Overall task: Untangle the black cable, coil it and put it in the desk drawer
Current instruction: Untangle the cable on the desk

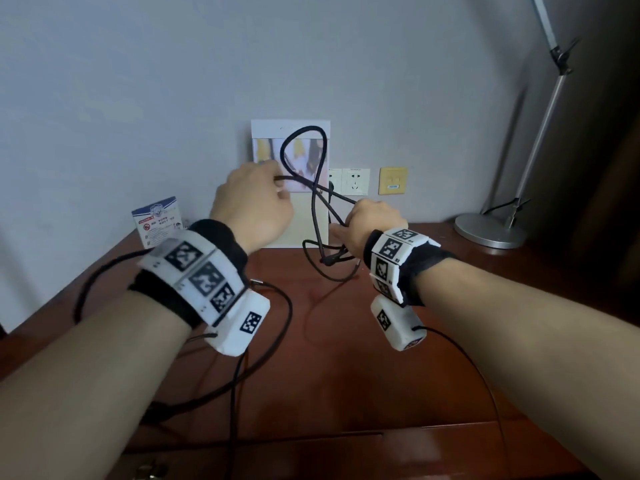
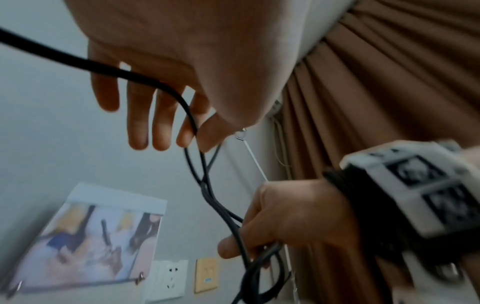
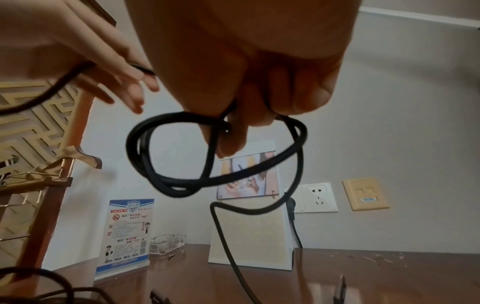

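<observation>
The black cable (image 1: 313,216) is held up above the brown desk (image 1: 346,375). My left hand (image 1: 277,183) pinches one strand between thumb and forefinger (image 2: 187,135), with the other fingers nearly straight. From there a tall loop (image 1: 304,131) rises, crosses over and runs down to my right hand (image 1: 346,230). That hand grips a bunch of several loops (image 3: 166,181) in its fist (image 3: 246,123). A loose tail (image 3: 226,242) hangs from the bunch to the desk, where more cable (image 1: 329,268) lies in slack curves. I cannot make out the drawer.
A standing calendar (image 1: 304,230) leans on the wall behind the cable, with wall sockets (image 1: 355,181) to its right. A lamp base (image 1: 491,230) stands at the back right, and a notice card (image 1: 157,220) and a glass ashtray (image 3: 168,244) at the back left. Thin wrist-camera leads (image 1: 277,341) cross the near desk.
</observation>
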